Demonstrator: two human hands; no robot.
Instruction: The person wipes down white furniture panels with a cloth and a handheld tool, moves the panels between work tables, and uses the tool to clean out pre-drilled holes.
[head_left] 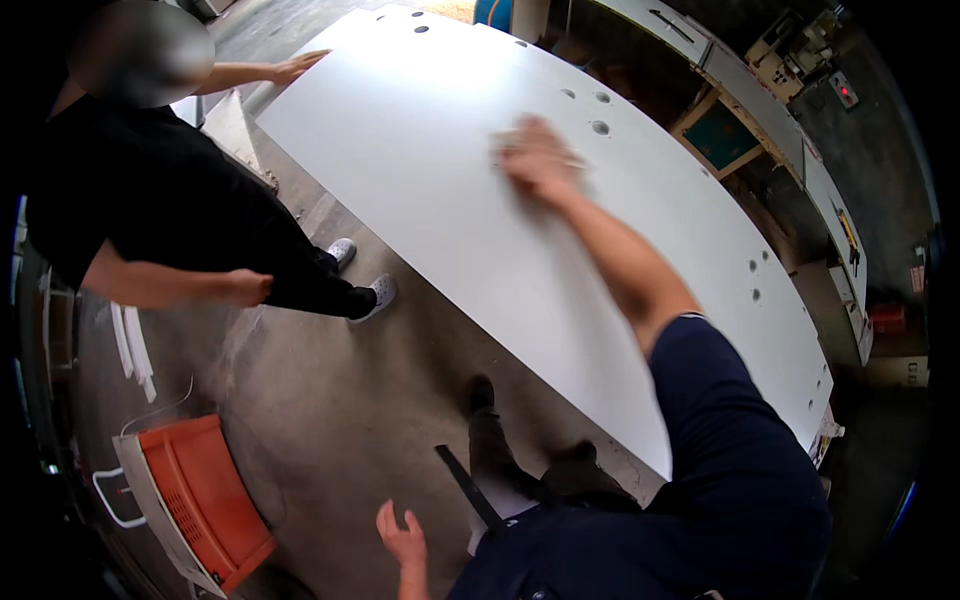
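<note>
A large white panel (pixel 450 190) with several round holes along its far edge lies across the upper middle. My right arm stretches out over it. Blurred by motion, my right hand (pixel 540 165) presses down on the panel with a pale cloth (pixel 508 140), its edges showing past the fingers. Away from the panel, low in the picture, my left hand (pixel 402 535) hangs with fingers apart and nothing in it.
A co-worker in black stands at the left, one hand (pixel 298 66) on the panel's corner. An orange crate (pixel 205 500) sits on the floor at lower left, near white strips (pixel 132 350). Beyond the panel is a workbench (pixel 760 110) with tools.
</note>
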